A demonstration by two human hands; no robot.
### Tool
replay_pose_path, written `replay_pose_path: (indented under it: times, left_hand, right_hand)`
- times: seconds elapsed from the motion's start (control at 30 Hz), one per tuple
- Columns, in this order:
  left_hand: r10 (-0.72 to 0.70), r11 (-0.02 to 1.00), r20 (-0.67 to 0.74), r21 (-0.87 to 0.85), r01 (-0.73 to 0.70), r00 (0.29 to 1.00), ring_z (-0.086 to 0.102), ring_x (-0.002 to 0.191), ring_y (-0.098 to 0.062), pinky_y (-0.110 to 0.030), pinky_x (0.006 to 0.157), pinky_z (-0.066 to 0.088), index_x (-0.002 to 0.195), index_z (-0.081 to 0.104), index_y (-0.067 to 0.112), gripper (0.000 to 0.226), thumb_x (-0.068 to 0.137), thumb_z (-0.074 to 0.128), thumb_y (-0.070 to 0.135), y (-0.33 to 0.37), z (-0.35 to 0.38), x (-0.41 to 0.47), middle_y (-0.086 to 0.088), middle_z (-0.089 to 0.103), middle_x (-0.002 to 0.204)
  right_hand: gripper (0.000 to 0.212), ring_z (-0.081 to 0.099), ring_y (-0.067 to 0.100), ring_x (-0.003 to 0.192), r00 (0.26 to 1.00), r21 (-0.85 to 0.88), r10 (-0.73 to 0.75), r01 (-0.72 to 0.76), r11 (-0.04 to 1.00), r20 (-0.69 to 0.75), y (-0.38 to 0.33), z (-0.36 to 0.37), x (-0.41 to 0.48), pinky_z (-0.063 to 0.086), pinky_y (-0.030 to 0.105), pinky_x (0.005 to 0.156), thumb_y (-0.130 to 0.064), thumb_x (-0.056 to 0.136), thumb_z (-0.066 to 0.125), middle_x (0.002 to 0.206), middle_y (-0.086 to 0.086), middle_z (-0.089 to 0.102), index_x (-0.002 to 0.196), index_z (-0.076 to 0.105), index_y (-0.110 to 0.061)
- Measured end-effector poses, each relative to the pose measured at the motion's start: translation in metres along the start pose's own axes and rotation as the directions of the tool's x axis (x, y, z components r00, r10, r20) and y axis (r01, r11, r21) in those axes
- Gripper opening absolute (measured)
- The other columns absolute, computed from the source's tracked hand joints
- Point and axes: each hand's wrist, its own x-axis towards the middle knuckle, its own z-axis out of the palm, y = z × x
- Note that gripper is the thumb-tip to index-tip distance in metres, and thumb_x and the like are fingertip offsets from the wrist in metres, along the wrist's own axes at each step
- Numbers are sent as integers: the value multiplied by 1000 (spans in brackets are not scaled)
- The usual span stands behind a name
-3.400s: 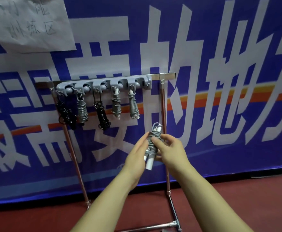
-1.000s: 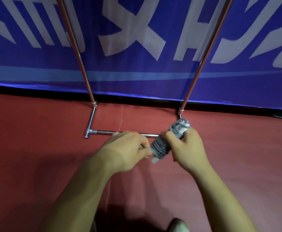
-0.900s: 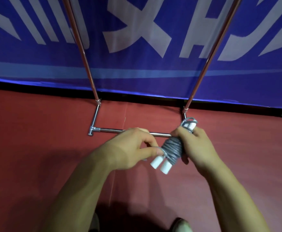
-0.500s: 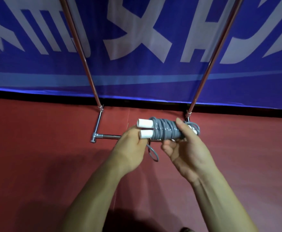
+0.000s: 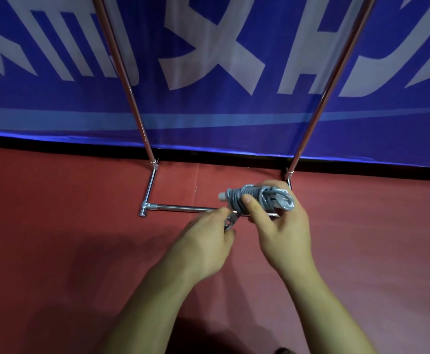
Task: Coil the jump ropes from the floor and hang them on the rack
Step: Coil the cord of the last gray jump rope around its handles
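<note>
At mid frame the right hand (image 5: 281, 233) grips the jump rope (image 5: 265, 198), thumb on top; the left hand (image 5: 203, 244) pinches its loop.

Head view, facing forward-down, near floor (image 5: 55, 251)

Sports hall: red court floor (image 5: 55, 251), blue banner (image 5: 208, 60).

The red floor (image 5: 55, 251) carries the rack (image 5: 142, 129), which stands at its far side just in front of the blue banner (image 5: 208, 123). A chrome cross bar (image 5: 178, 207) lies along the floor, and at its left end it joins a short foot bar (image 5: 150, 186) that runs back to the left upright. A dark shadow falls across the near middle.
</note>
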Motion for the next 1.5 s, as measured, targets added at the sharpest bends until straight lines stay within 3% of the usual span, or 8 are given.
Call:
replay_pose_path:
  times: [0.13, 0.37, 0.63, 0.8, 0.97, 1.17, 1.33, 1.5]
  left_hand:
    - [118, 984, -9, 132, -116, 993, 64, 93, -16, -38, 85, 51, 110, 67, 34, 19, 92, 66, 37, -6, -15, -3, 10, 68, 98]
    - [138, 820, 57, -567, -82, 989, 64, 66, -2, -16, 67, 51, 95, 78, 26, 30, 75, 86, 5, -4, -25, -7, 8, 74, 73]
    - [139, 485, -18, -870, -84, 990, 43, 46, -8, -17, 44, 33, 82, 82, 25, 8, 76, 80, 19, 6, -22, -4, 1, 61, 59]
    - [-71, 235, -73, -970, -54, 995, 47, 51, -7, -16, 44, 34, 86, 83, 19, 19, 82, 65, 23, 20, -16, 2, -4, 65, 69]
    - [-413, 316, -200, -947, -66, 889, 55, 48, -7, -16, 40, 37, 87, 74, 5, 9, 91, 68, 11, 19, -11, 9, -3, 68, 64]
    - [-381, 165, -138, -983, -80, 914, 66, 61, -11, -19, 56, 53, 84, 67, 7, 15, 96, 63, 16, 21, -7, 7, -5, 72, 71]
    - [-121, 740, -554, -603, -297, 824, 67, 101, -6, -20, 86, 50, 82, 77, 30, 19, 93, 63, 26, 9, -5, 6, 10, 72, 105]
    - [115, 861, -674, -298, -411, 730, 70, 92, -13, -28, 80, 55, 92, 77, 13, 10, 90, 71, 21, 0, -6, 1, 11, 73, 96]
  right_hand:
    - [27, 59, 25, 55, 987, -170, 157, -149, 974, 36, 5, -8, 5, 51, 40, 57, -25, 88, 69, 59, 3, 58, 73, 55, -9]
    - [29, 31, 21, 41, 808, 135, 537, -576, 806, 243, -6, -20, 12, 27, 28, 39, -13, 84, 57, 51, 12, 38, 55, 54, -14]
    - [32, 25, 10, 26, 520, 462, 516, -851, 248, 681, -14, -12, 13, 18, 14, 30, -30, 79, 49, 40, 2, 31, 56, 50, -8]
    - [30, 46, 8, 42, 567, 643, 556, -763, 74, 608, -23, -7, 16, 41, 15, 34, -29, 82, 60, 69, 5, 60, 85, 76, -3]
    - [25, 60, 10, 47, 565, 701, 639, -711, 55, 522, -26, 2, 12, 56, 23, 48, -30, 93, 62, 69, 5, 65, 104, 66, -8]
    - [20, 66, 14, 55, 637, 805, 649, -590, 65, 415, -30, 6, 14, 61, 29, 59, -30, 95, 61, 73, 8, 69, 95, 64, -10]
    - [21, 59, 20, 63, 695, 839, 675, -502, 211, 246, -27, 3, 18, 60, 32, 58, -32, 94, 62, 71, 7, 63, 87, 64, -12]
    - [20, 58, 22, 66, 711, 854, 679, -458, 248, 184, -30, 2, 18, 59, 31, 56, -31, 94, 62, 69, 7, 63, 82, 64, -15]
